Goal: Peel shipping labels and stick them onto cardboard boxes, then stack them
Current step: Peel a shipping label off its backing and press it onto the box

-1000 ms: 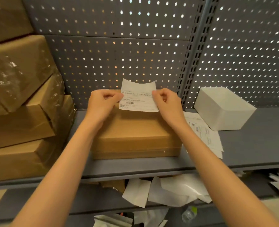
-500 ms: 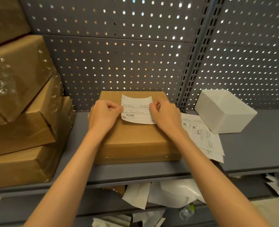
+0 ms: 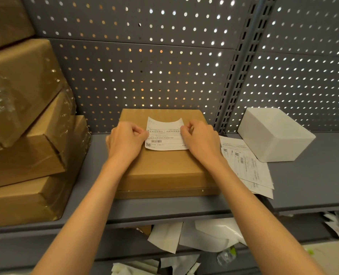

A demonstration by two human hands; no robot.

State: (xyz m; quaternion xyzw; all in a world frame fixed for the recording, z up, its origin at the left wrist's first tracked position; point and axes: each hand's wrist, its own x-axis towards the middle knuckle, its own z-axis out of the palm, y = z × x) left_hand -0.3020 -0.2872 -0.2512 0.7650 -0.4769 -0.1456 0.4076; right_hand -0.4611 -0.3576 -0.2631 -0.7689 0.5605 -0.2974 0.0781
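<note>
Left hand: pinches the shipping label's left edge.
Right hand: pinches its right edge.
Label: lies on the cardboard box, far edge curling up.

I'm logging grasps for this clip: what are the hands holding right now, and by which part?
Both hold the shipping label over the cardboard box: the left hand pinches its left edge, the right hand its right edge.

A single head-worn camera looks forward and down, close over a grey shelf. A perforated back panel fills the far side.
</note>
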